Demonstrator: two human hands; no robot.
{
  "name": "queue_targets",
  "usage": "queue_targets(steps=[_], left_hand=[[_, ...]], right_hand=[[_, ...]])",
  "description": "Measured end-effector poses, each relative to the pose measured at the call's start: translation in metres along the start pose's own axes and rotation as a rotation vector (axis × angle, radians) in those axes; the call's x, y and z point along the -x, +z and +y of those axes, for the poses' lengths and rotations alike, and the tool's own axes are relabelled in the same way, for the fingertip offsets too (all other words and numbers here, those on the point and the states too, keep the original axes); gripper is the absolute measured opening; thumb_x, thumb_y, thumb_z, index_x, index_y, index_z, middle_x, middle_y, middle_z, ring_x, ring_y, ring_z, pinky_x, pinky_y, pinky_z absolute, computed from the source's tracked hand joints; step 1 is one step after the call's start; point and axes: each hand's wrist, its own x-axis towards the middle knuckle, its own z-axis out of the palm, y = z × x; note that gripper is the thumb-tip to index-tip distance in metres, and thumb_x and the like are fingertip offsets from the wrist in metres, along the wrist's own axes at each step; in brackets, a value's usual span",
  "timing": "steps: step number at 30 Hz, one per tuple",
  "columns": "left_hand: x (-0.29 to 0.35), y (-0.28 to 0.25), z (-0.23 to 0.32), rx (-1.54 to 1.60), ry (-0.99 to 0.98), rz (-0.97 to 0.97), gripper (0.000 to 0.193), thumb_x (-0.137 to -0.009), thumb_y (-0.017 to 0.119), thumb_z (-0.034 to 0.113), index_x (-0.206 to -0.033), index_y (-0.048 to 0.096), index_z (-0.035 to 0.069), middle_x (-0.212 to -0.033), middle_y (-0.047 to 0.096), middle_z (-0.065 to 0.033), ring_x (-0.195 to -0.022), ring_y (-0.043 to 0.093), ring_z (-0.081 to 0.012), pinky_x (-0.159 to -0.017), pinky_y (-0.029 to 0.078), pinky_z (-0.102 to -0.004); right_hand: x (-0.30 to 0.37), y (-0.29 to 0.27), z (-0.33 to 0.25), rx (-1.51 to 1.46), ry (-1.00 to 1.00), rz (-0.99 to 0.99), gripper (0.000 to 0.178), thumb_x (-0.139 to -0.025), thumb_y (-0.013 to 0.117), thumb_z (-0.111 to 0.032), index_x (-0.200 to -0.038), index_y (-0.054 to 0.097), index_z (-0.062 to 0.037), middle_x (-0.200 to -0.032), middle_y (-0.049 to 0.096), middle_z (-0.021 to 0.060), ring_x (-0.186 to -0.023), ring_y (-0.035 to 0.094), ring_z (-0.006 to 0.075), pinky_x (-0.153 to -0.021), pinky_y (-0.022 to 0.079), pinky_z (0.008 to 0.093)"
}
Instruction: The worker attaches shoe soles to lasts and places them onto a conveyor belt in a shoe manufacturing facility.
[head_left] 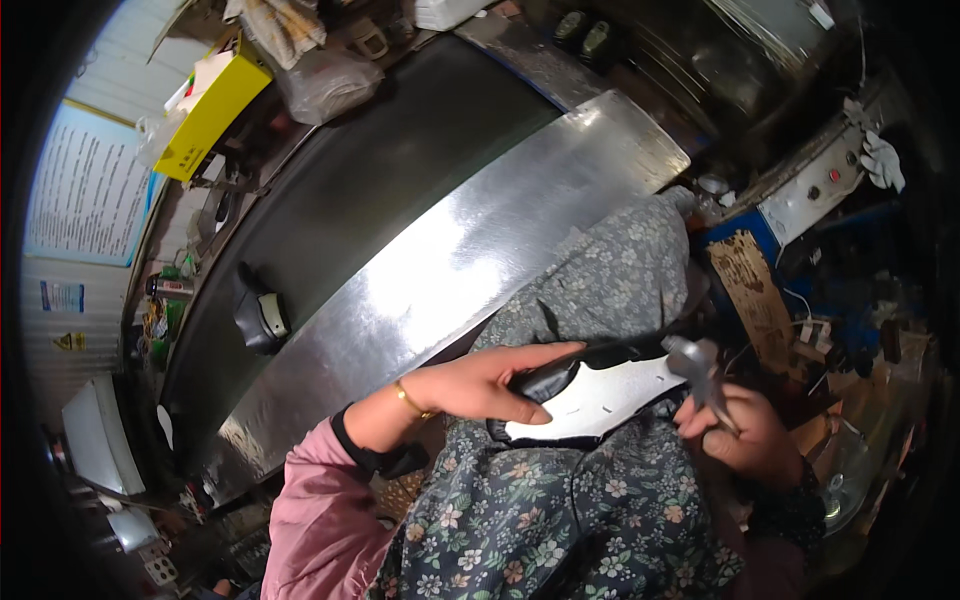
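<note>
Left grip (490,384) clamps the shoe (605,397), right grip (742,428) pinches a metal tool (703,376); apparent end-working step next calls for steady bracing.

A hand could pass along the shiny metal counter (545,190) and over the dark belt (400,135) beyond its far edge, where a black shoe (249,305) stands toward the left end. Floral cloth (625,260) hides the near edge toward the right; the left forearm (375,420) hides it farther left. A white-bottomed shoe (600,403) and metal tool (697,362) fill the gap between left hand (485,385) and right hand (745,430).
</note>
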Motion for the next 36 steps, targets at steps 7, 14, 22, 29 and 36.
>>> queue_targets(steps=[7, 14, 22, 29, 36], left_hand=[[-0.045, 0.008, -0.011, 0.081, -0.058, -0.174, 0.086, -0.086, 0.074, 0.01, -0.154, 0.021, 0.004, -0.146, 0.042, -0.01, -0.129, 0.043, -0.0163, -0.108, 0.036, -0.0303], [-0.055, 0.05, -0.022, -0.209, -0.003, 0.098, 0.086, -0.082, 0.079, 0.024, -0.149, 0.03, 0.003, -0.127, 0.058, -0.0112, -0.116, 0.055, -0.0168, -0.1, 0.043, -0.0296], [-0.053, 0.052, -0.029, -0.062, -0.077, 0.102, 0.082, -0.082, 0.078, 0.01, -0.149, 0.032, 0.003, -0.137, 0.051, -0.0076, -0.124, 0.046, -0.0134, -0.105, 0.038, -0.0284], [-0.051, 0.058, -0.013, -0.211, -0.134, 0.119, 0.09, -0.079, 0.08, 0.018, -0.151, 0.028, 0.003, -0.127, 0.059, -0.01, -0.115, 0.055, -0.0153, -0.099, 0.042, -0.0275], [-0.061, 0.079, 0.01, -0.663, -0.195, 0.172, 0.078, -0.072, 0.08, 0.042, -0.13, 0.052, -0.002, -0.082, 0.068, -0.0229, -0.082, 0.068, -0.0395, -0.073, 0.054, -0.0421]], right_hand=[[0.028, 0.012, 0.016, -0.012, 0.306, -0.207, 0.026, -0.092, 0.061, -0.023, -0.104, 0.068, -0.0007, -0.118, 0.065, 0.0137, -0.109, 0.061, 0.0235, -0.094, 0.046, 0.0352], [0.035, 0.012, 0.015, -0.074, 0.475, -0.185, 0.026, -0.095, 0.059, -0.025, -0.1, 0.066, -0.0009, -0.103, 0.064, 0.0155, -0.098, 0.061, 0.0282, -0.087, 0.046, 0.0361], [0.021, 0.056, 0.071, 0.02, 0.197, 0.199, 0.02, -0.091, 0.066, -0.018, -0.09, 0.062, 0.0017, -0.08, 0.064, 0.0144, -0.075, 0.063, 0.0306, -0.065, 0.049, 0.0377], [0.034, -0.005, -0.019, 0.291, -0.156, 0.086, 0.019, -0.087, 0.067, -0.017, -0.091, 0.063, 0.001, -0.085, 0.064, 0.0159, -0.077, 0.063, 0.033, -0.067, 0.05, 0.0399], [0.019, 0.004, -0.029, 0.671, -0.163, -0.084, 0.019, -0.09, 0.062, -0.015, -0.084, 0.056, 0.0014, -0.072, 0.053, 0.0144, -0.067, 0.058, 0.0328, -0.06, 0.046, 0.0447]])
